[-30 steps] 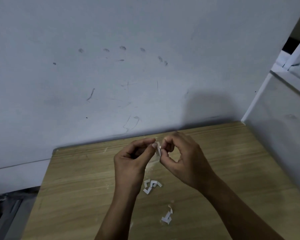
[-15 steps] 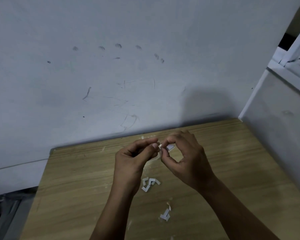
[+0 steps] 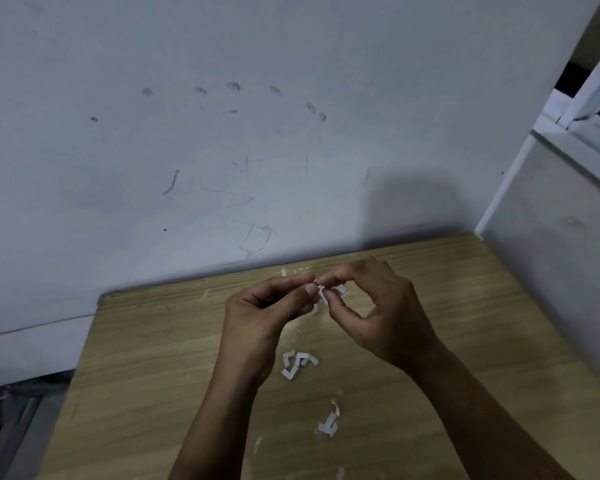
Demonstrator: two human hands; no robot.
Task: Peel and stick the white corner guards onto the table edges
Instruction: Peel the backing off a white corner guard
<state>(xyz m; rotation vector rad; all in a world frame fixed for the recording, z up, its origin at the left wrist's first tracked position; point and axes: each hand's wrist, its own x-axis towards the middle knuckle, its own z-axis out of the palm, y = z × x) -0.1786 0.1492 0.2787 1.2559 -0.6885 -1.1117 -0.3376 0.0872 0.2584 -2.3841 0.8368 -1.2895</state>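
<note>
Hands lower, pinching corner guard

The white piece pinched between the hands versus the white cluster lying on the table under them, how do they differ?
The held piece is up off the table, gripped by the left hand and right hand; the cluster lies loose on the wood, untouched. The held piece is a single item mostly hidden by fingertips; the cluster shows several angled bits together. Both are small and white.

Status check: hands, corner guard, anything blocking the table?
Left hand and right hand both pinch one white corner guard above the table. Peeling, not stuck yet. Loose white pieces below; nothing blocking.
</note>
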